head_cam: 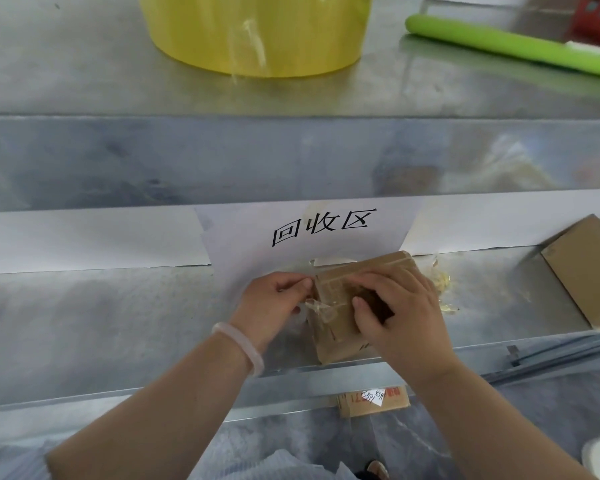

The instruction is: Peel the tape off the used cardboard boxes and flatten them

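Note:
A small brown cardboard box sits near the front edge of the metal table, with clear tape strips across its top and side. My left hand, a pale bangle on its wrist, pinches a loose curl of clear tape at the box's left corner. My right hand lies over the box's top and grips it, thumb on its near side. My right hand hides part of the box's top.
A white sheet with black characters lies behind the box. Peeled tape scraps lie to its right, a flattened cardboard piece farther right. On the raised shelf stand a yellow tub and a green roll. Another box sits below the table.

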The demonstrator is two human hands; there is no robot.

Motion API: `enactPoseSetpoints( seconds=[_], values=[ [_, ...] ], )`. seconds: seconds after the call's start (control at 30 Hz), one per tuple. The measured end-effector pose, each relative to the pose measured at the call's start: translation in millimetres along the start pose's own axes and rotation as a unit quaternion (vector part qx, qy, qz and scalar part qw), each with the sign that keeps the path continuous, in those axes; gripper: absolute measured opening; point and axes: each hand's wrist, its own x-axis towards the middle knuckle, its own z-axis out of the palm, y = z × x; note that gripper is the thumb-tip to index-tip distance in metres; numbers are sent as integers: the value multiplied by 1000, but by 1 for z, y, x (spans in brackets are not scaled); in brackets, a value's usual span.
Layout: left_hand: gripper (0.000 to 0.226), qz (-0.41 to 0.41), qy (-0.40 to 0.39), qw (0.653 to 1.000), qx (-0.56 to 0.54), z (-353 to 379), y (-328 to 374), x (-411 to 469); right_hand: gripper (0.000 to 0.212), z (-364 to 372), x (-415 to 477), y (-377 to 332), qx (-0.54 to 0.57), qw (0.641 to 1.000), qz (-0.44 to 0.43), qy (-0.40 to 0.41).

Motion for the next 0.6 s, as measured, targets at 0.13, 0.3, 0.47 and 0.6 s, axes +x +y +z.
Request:
enactPoseSetpoints(
  seconds=[0.13,0.3,0.47,0.6],
  values=[
    [20,-63,-43,997,-7,-1,0,9,24,0,-3,1,-5,1000,-16,2],
    [21,-73,-88,993,37,-3,10,21,24,1,-3,1,-6,1000,-27,9],
    [14,-82,-120,988,52,-9,15,26,22,-1,-5,2,7,999,-45,11],
    [14,-111,-139,984,31,-10,11,23,22,-5,-7,7,15,997,-71,4]
  ],
)
